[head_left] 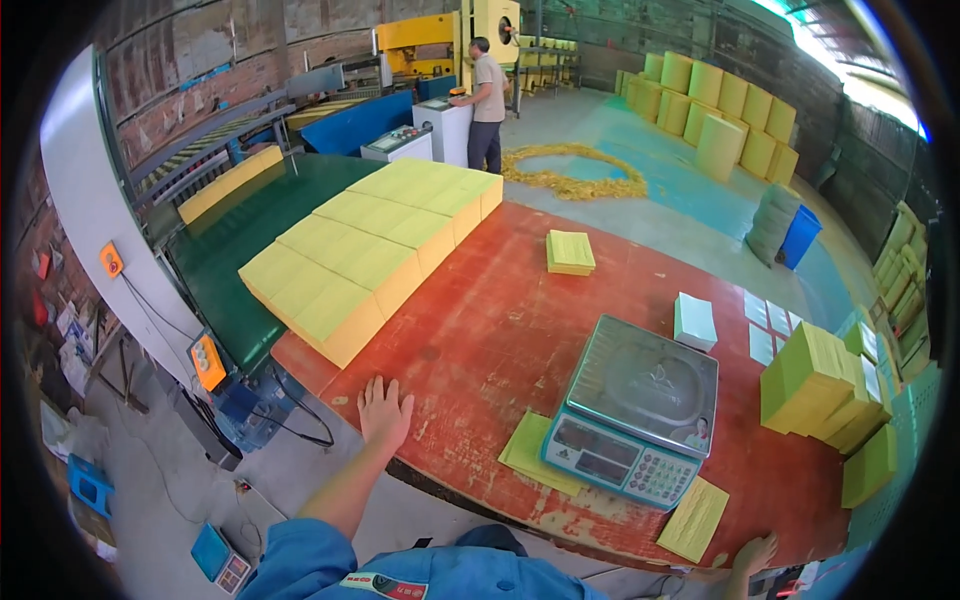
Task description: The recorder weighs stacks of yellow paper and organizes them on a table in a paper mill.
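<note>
My left hand [385, 412] lies flat on the red tabletop [470, 330], fingers spread, near the table's left front corner. Beyond it stands a large block of yellow paper stacks [360, 250], set side by side in rows. At the table's front right edge rests my right hand [757, 553], its fingers stretched out on the surface and holding nothing. Nearest to it is a thin yellow sheaf of paper [694, 520], which lies partly beside a digital scale [640, 385] with a bare metal pan. Another yellow sheaf [535, 455] sticks out from the scale's left side.
A small yellow paper stack [570, 252] and white cards [695, 322] sit farther back; taller yellow stacks [815, 385] stand at right. A green conveyor bed [240, 225] adjoins the table. A person [487, 105] stands at a machine console. Yellow rolls [715, 100] stand behind.
</note>
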`<control>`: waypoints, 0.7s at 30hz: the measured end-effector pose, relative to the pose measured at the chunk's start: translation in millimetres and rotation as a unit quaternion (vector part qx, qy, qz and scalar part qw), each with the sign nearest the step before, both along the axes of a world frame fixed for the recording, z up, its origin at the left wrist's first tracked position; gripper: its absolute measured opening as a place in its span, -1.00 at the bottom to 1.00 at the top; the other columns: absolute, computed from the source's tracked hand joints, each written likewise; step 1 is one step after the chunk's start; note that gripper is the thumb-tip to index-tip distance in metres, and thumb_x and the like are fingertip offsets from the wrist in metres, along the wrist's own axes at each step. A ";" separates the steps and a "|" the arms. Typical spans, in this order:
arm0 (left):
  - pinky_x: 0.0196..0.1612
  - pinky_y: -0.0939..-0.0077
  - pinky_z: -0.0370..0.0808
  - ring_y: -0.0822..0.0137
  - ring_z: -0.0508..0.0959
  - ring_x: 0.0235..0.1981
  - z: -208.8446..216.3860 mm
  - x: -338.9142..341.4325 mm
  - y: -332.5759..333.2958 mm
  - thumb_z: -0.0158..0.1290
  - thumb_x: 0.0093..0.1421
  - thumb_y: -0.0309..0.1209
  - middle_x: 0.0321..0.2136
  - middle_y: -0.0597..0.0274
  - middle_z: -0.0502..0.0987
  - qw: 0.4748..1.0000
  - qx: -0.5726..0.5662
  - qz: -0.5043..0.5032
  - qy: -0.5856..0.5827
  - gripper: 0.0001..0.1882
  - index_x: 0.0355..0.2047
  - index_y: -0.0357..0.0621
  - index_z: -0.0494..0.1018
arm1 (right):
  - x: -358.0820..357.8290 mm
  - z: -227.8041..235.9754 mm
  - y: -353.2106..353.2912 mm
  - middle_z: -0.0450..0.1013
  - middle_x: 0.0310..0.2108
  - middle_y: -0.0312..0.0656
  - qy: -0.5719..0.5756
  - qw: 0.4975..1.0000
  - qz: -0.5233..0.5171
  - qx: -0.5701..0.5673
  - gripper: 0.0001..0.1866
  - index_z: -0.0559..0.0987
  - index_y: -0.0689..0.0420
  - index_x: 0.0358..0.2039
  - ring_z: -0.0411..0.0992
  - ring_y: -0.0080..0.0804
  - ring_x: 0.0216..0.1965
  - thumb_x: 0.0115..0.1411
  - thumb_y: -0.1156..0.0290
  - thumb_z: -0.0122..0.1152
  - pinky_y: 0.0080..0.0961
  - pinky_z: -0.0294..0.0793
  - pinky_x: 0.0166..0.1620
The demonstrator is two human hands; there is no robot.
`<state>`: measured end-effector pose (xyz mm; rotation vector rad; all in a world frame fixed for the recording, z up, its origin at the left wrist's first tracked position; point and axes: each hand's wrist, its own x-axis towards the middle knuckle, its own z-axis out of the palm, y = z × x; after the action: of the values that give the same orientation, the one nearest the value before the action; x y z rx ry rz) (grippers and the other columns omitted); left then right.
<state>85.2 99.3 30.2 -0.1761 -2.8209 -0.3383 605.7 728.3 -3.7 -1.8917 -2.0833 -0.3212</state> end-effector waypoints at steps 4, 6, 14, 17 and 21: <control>0.37 -0.04 0.04 -0.03 0.18 0.33 -0.5 -1.5 -1.3 -0.10 0.32 -0.02 0.27 -0.13 0.25 1.000 -0.009 0.007 -0.007 -0.44 0.18 -0.14 0.36 | -3.3 7.2 -1.9 0.33 0.21 -0.06 0.002 0.999 -0.027 -0.043 -0.55 0.40 0.15 0.16 0.27 -0.08 0.24 0.28 0.39 -0.20 -0.06 0.30 0.20; 0.37 -0.03 0.04 -0.03 0.18 0.33 -2.0 -2.8 -1.0 -0.10 0.33 -0.01 0.27 -0.13 0.25 1.000 -0.012 -0.004 -0.010 -0.43 0.18 -0.14 0.36 | -4.2 9.0 -5.5 0.33 0.23 -0.06 0.027 0.999 -0.034 -0.031 -0.53 0.40 0.15 0.18 0.26 -0.07 0.25 0.28 0.38 -0.21 -0.08 0.27 0.23; 0.34 -0.06 0.09 -0.03 0.25 0.30 -2.6 -4.2 -0.4 -0.08 0.31 -0.02 0.23 -0.09 0.30 1.000 -0.028 0.010 0.004 -0.45 0.15 -0.12 0.37 | 18.4 -29.9 34.0 0.32 0.23 0.00 0.005 1.000 0.004 -0.017 -0.51 0.38 0.22 0.19 0.24 -0.06 0.28 0.28 0.36 -0.19 -0.14 0.25 0.27; 0.31 -0.08 0.13 -0.04 0.27 0.28 -1.3 -5.8 1.7 -0.07 0.31 -0.03 0.23 -0.09 0.31 0.999 -0.038 0.016 0.001 -0.47 0.13 -0.12 0.40 | 26.8 -36.4 25.5 0.33 0.22 -0.02 -0.059 0.998 0.014 -0.015 -0.53 0.39 0.20 0.18 0.24 -0.05 0.27 0.29 0.33 -0.17 -0.11 0.25 0.26; 0.35 -0.03 0.09 -0.03 0.21 0.32 0.4 -4.7 2.1 -0.10 0.33 -0.06 0.26 -0.10 0.26 1.000 -0.019 -0.004 -0.014 -0.46 0.17 -0.15 0.37 | 3.0 -5.3 -3.2 0.33 0.25 -0.08 0.005 0.999 -0.038 -0.034 -0.52 0.39 0.20 0.18 0.20 -0.14 0.32 0.24 0.38 -0.11 -0.18 0.17 0.31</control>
<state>80.5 101.4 30.7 -0.1923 -2.8562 -0.2912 608.6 725.2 -9.0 -2.0115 -2.0433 -0.2615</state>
